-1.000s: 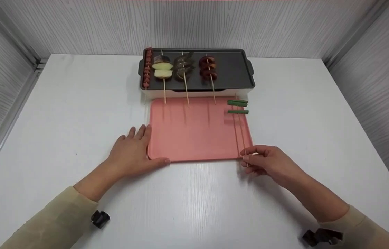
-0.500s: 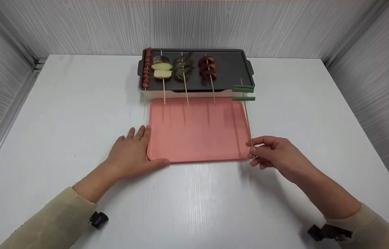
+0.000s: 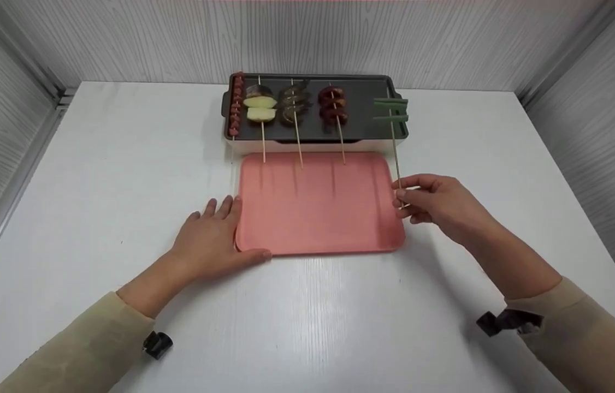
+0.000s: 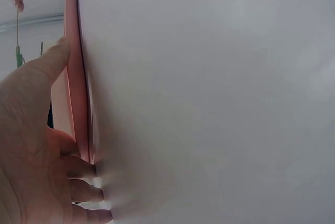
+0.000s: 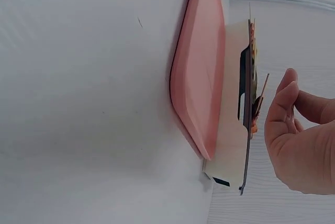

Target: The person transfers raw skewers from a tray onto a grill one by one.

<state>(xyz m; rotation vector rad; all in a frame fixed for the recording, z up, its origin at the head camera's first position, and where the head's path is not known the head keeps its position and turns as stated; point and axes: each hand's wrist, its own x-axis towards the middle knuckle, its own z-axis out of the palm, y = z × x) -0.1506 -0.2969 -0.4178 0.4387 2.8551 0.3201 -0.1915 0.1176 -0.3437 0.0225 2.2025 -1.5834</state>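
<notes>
My right hand (image 3: pixel 438 204) pinches the lower end of a wooden skewer (image 3: pixel 396 155) between thumb and fingers. Green stick-like vegetable pieces (image 3: pixel 390 103) are threaded on its far end and overlap the right side of the black grill plate (image 3: pixel 362 117) in the head view. My left hand (image 3: pixel 206 240) rests flat on the table with its fingers straight along the left edge of the pink tray (image 3: pixel 313 218), thumb at the front edge. The left wrist view shows this hand (image 4: pixel 31 130) against the tray's side. In the right wrist view the fingers hide the skewer.
Across the grill lie a skewer of small red pieces (image 3: pixel 235 106), one of pale thick slices (image 3: pixel 260 113), one of shrimp-like pieces (image 3: pixel 295 103) and one of dark red curled pieces (image 3: pixel 333 106). Their sticks overhang the front. A patterned wall (image 3: pixel 313 38) stands behind.
My right hand has carried the skewer of green pieces away from me, from over the tray's right side to over the grill's right end. The left hand has stayed in place.
</notes>
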